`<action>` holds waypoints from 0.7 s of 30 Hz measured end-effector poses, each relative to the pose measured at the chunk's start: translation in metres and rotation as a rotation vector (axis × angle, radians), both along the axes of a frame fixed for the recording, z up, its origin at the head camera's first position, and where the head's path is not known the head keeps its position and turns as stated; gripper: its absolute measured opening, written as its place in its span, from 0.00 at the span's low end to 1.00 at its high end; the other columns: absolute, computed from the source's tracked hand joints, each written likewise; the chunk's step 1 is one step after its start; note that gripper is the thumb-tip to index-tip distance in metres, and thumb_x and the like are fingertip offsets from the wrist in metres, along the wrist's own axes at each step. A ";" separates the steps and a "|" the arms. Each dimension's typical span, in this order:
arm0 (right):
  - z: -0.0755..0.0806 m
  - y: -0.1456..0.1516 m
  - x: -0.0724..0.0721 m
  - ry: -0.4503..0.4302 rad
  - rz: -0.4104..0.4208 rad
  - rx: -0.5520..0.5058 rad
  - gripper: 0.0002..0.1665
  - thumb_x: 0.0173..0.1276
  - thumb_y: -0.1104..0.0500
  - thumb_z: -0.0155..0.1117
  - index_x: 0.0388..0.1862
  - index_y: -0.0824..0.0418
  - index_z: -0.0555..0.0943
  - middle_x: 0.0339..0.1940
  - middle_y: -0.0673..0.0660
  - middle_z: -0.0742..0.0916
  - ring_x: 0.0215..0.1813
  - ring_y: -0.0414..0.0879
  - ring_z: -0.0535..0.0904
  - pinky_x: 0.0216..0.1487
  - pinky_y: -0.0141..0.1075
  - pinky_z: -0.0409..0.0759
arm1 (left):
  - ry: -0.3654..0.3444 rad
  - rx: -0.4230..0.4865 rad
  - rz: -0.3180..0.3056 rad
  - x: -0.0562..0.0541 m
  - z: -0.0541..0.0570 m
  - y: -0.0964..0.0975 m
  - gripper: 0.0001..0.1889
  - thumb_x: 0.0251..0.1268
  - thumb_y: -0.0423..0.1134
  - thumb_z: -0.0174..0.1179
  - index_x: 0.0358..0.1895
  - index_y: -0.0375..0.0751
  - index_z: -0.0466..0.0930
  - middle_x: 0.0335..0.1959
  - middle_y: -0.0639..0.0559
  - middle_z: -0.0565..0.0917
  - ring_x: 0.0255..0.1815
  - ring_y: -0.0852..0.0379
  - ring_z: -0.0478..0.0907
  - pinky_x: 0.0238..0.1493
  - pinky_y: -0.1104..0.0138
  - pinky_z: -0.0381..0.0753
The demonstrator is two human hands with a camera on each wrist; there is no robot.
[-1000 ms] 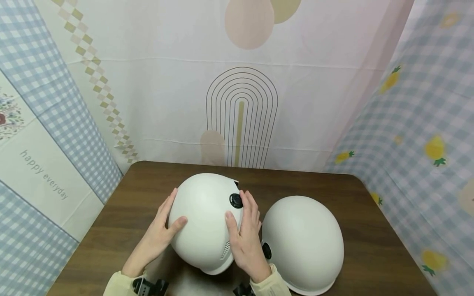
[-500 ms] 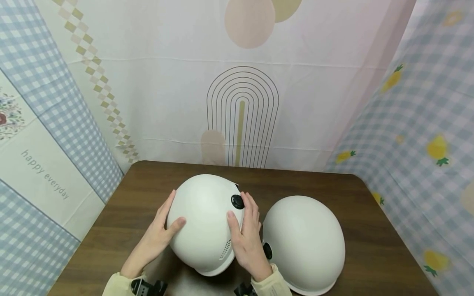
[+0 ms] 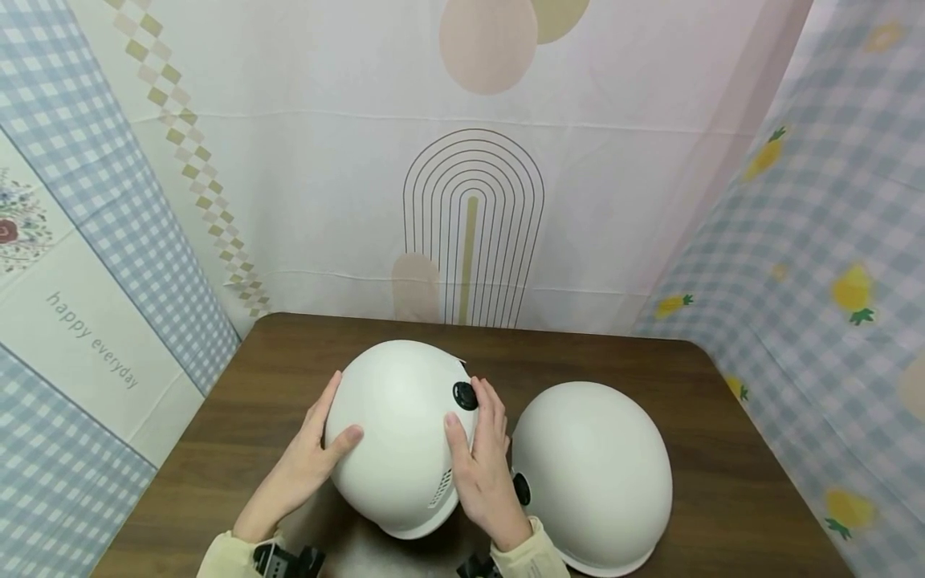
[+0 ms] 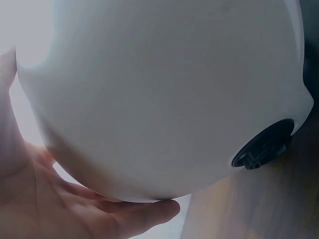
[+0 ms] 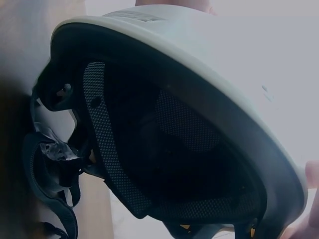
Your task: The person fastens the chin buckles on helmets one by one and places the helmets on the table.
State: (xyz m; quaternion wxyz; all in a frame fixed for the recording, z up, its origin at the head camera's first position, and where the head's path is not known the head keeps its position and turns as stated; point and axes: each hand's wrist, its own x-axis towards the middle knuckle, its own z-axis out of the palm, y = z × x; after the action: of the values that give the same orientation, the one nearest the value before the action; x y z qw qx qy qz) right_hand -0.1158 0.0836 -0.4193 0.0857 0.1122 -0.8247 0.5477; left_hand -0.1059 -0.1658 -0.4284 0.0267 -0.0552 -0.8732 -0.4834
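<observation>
A white helmet [image 3: 393, 433] is held between both hands, left of the table's middle. My left hand [image 3: 303, 461] grips its left side, thumb on the shell; in the left wrist view, fingers [image 4: 139, 216] curve along the edge. Opposite, my right hand [image 3: 480, 470] holds the right side, fingertips beside a round black knob [image 3: 465, 395]. The right wrist view looks into the helmet's dark interior, with a textured padding strip [image 5: 102, 119] and a black strap [image 5: 37, 179] hanging at its side. Much of the right hand's fingers is hidden behind the shell in that view.
A second white helmet [image 3: 592, 474] rests dome up on the brown wooden table [image 3: 723, 449], close to the right forearm. A printed cloth [image 3: 325, 201] hangs behind the table's far edge. A checked cloth [image 3: 795, 321] borders the right side.
The held helmet has turned very slightly, its black knob shifting a little right and down. Both hands keep their grip. The second helmet has stayed in place.
</observation>
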 end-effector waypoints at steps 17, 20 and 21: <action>-0.002 0.003 -0.001 -0.030 0.011 -0.018 0.37 0.77 0.40 0.46 0.78 0.48 0.52 0.77 0.51 0.55 0.77 0.49 0.47 0.66 0.68 0.38 | 0.005 -0.031 0.001 0.001 0.002 0.000 0.43 0.70 0.52 0.56 0.78 0.68 0.34 0.76 0.34 0.45 0.68 0.25 0.56 0.52 0.31 0.65; -0.003 0.004 -0.001 -0.035 0.014 -0.024 0.36 0.77 0.40 0.47 0.78 0.49 0.53 0.77 0.52 0.55 0.77 0.49 0.47 0.67 0.67 0.38 | 0.006 -0.034 -0.004 0.002 0.002 0.000 0.44 0.70 0.52 0.56 0.78 0.66 0.34 0.76 0.34 0.44 0.68 0.24 0.56 0.52 0.30 0.65; -0.003 0.004 -0.001 -0.038 0.013 -0.024 0.36 0.77 0.41 0.47 0.78 0.49 0.53 0.77 0.52 0.56 0.77 0.49 0.47 0.67 0.67 0.38 | 0.008 -0.034 -0.005 0.002 0.002 0.000 0.44 0.70 0.52 0.56 0.78 0.66 0.34 0.76 0.33 0.44 0.68 0.24 0.56 0.52 0.30 0.65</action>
State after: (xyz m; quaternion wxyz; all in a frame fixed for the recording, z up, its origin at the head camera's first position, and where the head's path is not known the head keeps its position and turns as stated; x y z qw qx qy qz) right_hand -0.1171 0.0872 -0.4222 0.0675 0.1061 -0.8187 0.5603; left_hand -0.1043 -0.1660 -0.4267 0.0280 -0.0596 -0.8811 -0.4683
